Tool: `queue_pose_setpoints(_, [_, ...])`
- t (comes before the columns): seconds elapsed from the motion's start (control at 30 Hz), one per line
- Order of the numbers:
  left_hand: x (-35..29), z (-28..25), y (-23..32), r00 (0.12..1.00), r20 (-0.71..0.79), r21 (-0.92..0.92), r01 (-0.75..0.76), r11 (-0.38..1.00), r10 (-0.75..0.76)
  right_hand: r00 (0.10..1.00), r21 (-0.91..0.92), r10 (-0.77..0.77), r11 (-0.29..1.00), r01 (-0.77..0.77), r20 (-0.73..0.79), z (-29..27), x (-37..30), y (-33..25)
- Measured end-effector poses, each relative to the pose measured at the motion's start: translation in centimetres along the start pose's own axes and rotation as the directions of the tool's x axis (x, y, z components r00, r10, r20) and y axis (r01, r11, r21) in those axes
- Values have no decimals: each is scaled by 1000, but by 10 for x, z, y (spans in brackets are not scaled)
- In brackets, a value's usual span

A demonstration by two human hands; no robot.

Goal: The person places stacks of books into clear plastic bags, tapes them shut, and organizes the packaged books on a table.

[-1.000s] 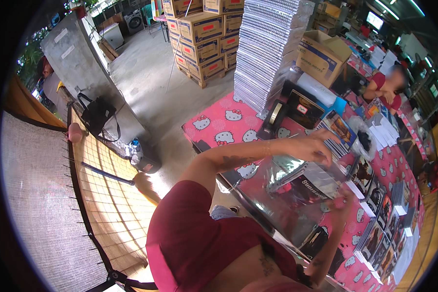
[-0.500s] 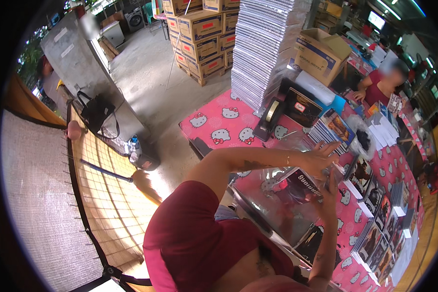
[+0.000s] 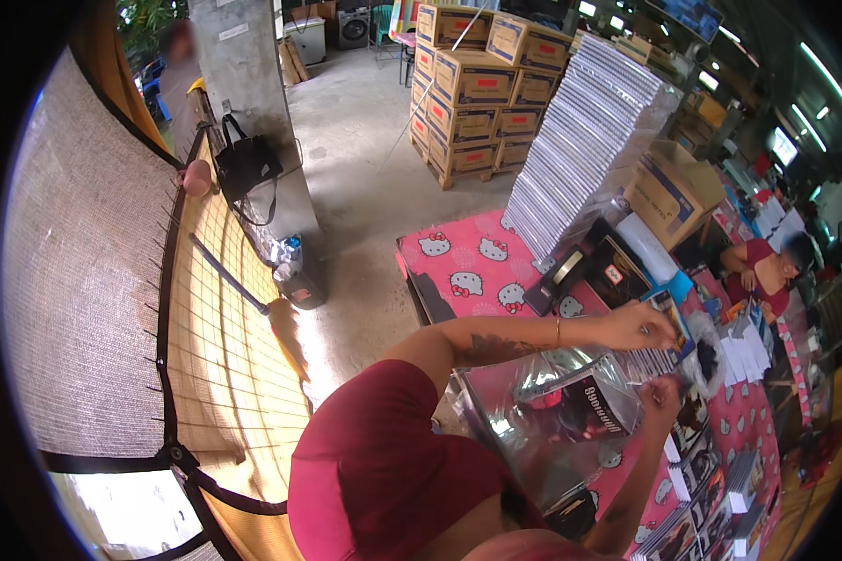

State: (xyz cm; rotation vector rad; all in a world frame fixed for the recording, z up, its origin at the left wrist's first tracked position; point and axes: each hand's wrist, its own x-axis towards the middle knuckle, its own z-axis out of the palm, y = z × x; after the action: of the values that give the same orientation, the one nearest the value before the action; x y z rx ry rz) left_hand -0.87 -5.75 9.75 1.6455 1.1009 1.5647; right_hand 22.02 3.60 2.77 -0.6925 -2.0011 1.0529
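Observation:
A dark-covered notebook (image 3: pixel 601 406) with pale lettering lies inside a clear plastic bag (image 3: pixel 496 393) over the near table edge. My left hand (image 3: pixel 638 327) hovers past the bag's far side, its fingers curled together; what they hold, if anything, is hidden. At the notebook's right end, my right hand (image 3: pixel 661 395) is closed, with its fingers at the edge of the plastic. Beyond my left hand is a row of stacked notebooks (image 3: pixel 653 363), partly covered by that hand. A tape dispenser (image 3: pixel 563 273) stands farther back, next to a dark box (image 3: pixel 612 271).
A tall stack of spiral-bound notebooks (image 3: pixel 580 140) rises at the table's back. An open carton (image 3: pixel 669 196) stands beside it. More notebooks (image 3: pixel 692 505) lie to the right on the pink patterned cloth (image 3: pixel 477 248). A co-worker (image 3: pixel 762 271) is at the far right; piled cartons (image 3: pixel 477 79) stand behind.
My view has turned, shifting the scene. Both hands have drawn apart from the bag's end, and the left fingers, spread before, are now curled. The notebook in its bag shows more fully.

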Motion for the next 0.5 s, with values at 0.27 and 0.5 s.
queue_pose_setpoints(0.27, [-24, 1, -107, 900, 435, -98, 60, 993, -12, 995, -14, -72, 997, 74, 74, 2, -5, -28])
queue_pose_setpoints(0.5, [-43, -1, -49, 843, 537, 193, -81, 978, -36, 878, 86, -74, 996, 38, 473, -38, -37, 30])
